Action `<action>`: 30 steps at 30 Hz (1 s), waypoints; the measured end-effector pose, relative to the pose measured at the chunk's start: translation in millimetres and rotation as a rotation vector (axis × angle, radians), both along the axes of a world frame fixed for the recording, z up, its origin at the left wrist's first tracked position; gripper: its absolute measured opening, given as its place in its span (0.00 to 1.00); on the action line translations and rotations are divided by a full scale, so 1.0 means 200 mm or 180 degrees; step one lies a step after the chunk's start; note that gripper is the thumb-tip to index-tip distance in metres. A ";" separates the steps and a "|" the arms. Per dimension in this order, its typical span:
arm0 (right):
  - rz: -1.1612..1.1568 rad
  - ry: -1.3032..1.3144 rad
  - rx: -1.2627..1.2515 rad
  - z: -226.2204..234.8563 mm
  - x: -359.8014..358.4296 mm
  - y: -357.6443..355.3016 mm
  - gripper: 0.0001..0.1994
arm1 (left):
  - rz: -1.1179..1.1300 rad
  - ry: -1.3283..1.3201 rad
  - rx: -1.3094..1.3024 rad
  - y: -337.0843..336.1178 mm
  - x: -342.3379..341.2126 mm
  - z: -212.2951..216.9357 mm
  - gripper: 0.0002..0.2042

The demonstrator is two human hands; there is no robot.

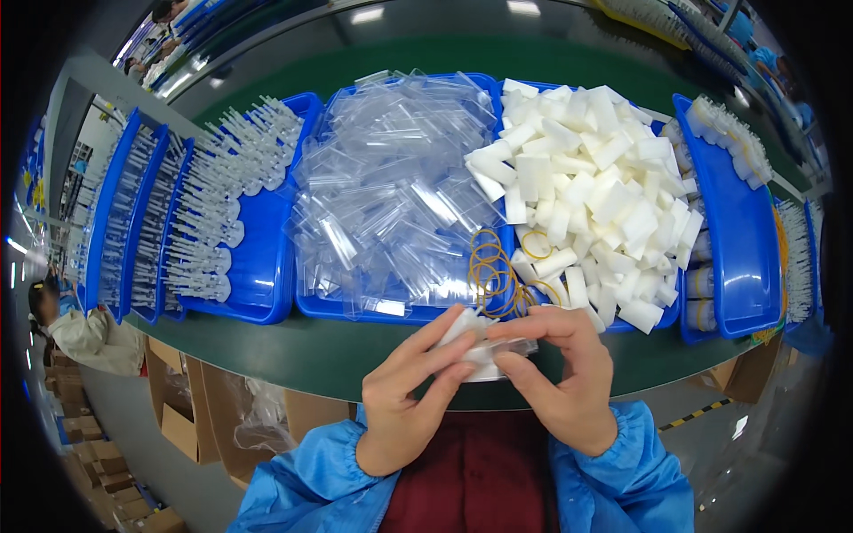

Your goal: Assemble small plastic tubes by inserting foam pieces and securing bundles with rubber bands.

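Observation:
Near the table's front edge, my two hands meet over a small white piece [481,355], partly hidden by the fingers. My left hand [404,400] pinches the white piece from its left side, fingers and thumb closed on it. From the right, my right hand [569,377] holds a clear plastic sheet [521,346] between thumb and fingers, against the white piece. Whether the sheet wraps around the piece or only lies against it I cannot tell. Just beyond the fingertips, yellow rubber bands [490,271] hang at the edge between two trays.
A blue tray [342,309] of clear plastic pieces stands ahead, beside a heap of white foam blocks [595,169]. Blue trays [262,258] with white stemmed parts stand left. Another blue tray [742,258] is at right. Cardboard boxes [227,417] sit below the table's left side.

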State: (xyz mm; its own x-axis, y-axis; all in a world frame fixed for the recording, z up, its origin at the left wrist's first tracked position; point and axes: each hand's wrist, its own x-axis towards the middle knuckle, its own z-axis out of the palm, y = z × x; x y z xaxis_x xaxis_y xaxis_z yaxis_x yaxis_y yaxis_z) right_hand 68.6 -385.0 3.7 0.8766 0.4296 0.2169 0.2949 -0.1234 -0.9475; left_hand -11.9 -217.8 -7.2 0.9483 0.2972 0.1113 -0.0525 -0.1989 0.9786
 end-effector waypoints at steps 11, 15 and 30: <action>-0.0406 -0.1911 -0.1801 0.08 0.01 0.05 0.40 | -0.0664 -0.0279 0.0248 0.00 0.00 0.03 0.29; -0.0330 -0.1648 -0.1536 0.05 0.04 0.05 0.46 | -0.0736 -0.0262 0.0007 -0.02 -0.01 0.02 0.29; 0.0441 -0.1815 -0.0623 -0.01 0.04 0.02 0.33 | -0.0985 0.0329 -0.2461 0.06 -0.04 -0.03 0.21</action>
State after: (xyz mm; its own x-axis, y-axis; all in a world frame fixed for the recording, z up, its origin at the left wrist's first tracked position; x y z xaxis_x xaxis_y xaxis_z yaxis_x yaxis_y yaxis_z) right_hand 76.4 -380.3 1.5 0.5792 0.6103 0.5405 0.7740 -0.2034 -0.5996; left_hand -20.1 -206.5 -12.7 0.9938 -0.0213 -0.1090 0.1032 0.5387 0.8362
